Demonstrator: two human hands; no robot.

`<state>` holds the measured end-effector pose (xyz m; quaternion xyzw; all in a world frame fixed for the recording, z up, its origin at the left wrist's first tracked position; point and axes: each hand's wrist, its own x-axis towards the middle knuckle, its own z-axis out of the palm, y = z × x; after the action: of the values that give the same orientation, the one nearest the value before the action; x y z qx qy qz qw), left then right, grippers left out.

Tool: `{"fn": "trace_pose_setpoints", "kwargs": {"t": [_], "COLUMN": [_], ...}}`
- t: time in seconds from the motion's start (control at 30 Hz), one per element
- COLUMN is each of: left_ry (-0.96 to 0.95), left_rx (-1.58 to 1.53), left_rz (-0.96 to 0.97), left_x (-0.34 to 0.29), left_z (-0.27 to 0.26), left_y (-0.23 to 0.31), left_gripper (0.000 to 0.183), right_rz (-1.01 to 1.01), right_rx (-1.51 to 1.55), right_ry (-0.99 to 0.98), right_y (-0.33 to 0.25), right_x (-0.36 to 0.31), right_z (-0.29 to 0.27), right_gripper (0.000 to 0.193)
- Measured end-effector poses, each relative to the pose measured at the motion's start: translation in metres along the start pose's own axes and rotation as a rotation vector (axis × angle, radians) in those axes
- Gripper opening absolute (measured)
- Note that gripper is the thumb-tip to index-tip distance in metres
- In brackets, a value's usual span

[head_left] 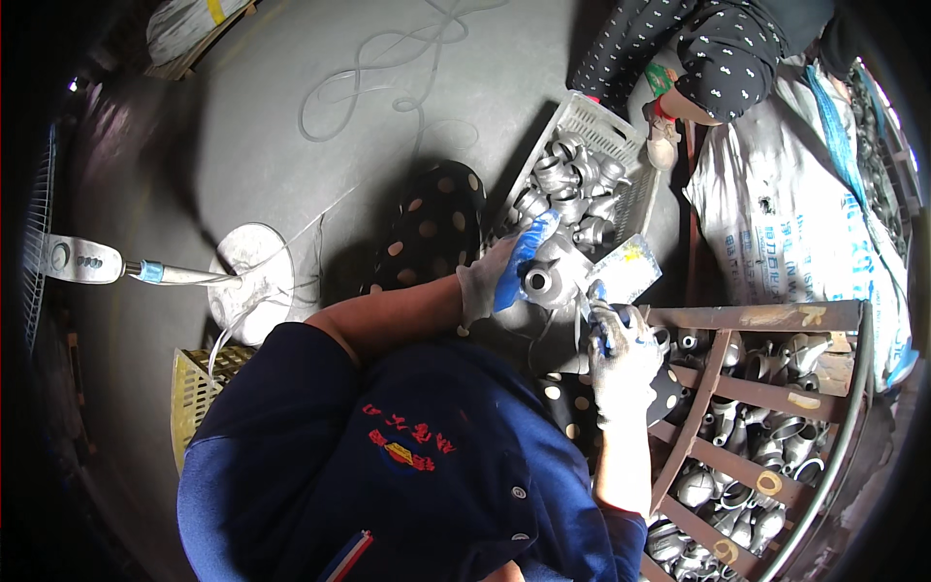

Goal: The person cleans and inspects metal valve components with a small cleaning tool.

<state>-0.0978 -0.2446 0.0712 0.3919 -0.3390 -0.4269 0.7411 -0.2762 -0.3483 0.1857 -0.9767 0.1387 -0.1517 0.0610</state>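
A grey metal casting (555, 277), rounded with a small round opening, is in front of my body. My left hand (506, 274), in a white glove with a blue palm, grips its left side with the fingers along it. On the casting's right, my right hand (621, 351), gloved alike, has its fingers curled. What those fingers close on is too small and partly hidden to name. Just beyond them is a tilted pale rectangular sheet (626, 270) with a yellow mark; I cannot tell whether my right hand touches it.
A grey plastic crate (630, 209) with several metal castings stands ahead. A brown metal rack bin (742, 398) full of castings is at right, near white sacks (766, 213). Another person's leg (722, 68) is beyond. A fan (87, 260) and yellow basket (184, 398) stand left.
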Motion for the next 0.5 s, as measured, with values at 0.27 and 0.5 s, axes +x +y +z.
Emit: {"fn": "trace_pose_setpoints", "kwargs": {"t": [0.27, 0.5], "left_ry": [0.131, -0.070], "left_rx": [-0.014, 0.162], "left_rz": [0.239, 0.235], "left_x": [-0.002, -0.006], "left_z": [0.013, 0.010], "left_y": [0.002, 0.005], "left_gripper": [0.026, 0.025], "right_rz": [-0.024, 0.060], "right_rx": [0.055, 0.124], "right_ry": [0.050, -0.076], "right_y": [0.001, 0.008], "right_x": [0.004, 0.004], "right_z": [0.000, -0.002], "right_gripper": [0.032, 0.024]}}
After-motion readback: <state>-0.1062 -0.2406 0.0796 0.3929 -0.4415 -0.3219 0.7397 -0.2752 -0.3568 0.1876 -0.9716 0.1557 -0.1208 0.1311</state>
